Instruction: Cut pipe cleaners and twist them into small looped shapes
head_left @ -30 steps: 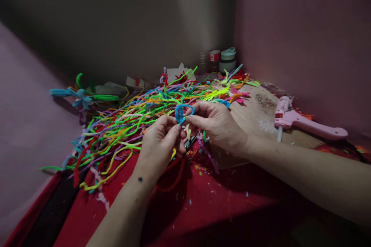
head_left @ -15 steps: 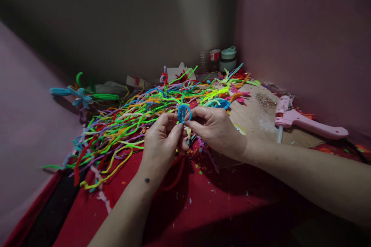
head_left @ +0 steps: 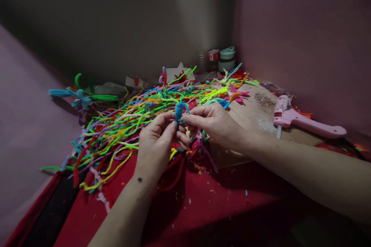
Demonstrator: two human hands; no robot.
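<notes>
A blue pipe cleaner (head_left: 181, 109) bent into loops is held up between my two hands. My left hand (head_left: 158, 137) pinches it at the base between thumb and forefinger, other fingers curled beneath. From the other side, my right hand (head_left: 216, 123) grips the edge of the loops with thumb and forefinger. Behind them spreads a tangled heap of pipe cleaners (head_left: 121, 123) in green, yellow, purple, orange and red. Below my fingers a dark metal tool (head_left: 193, 139) is partly hidden, with yellow handle parts (head_left: 173, 153) nearby; its kind is unclear.
A pink glue gun (head_left: 307, 121) rests on a brown board (head_left: 246, 123) at right. A blue pipe-cleaner flower (head_left: 82, 98) with green stem lies at far left. A mint lidded cup (head_left: 227, 60) stands at the back. Scraps dot the red cloth (head_left: 208, 200).
The blue loops have turned and now stand taller and narrower above my left fingertips. Both hands have shifted slightly left, and yellow parts show beneath my left hand.
</notes>
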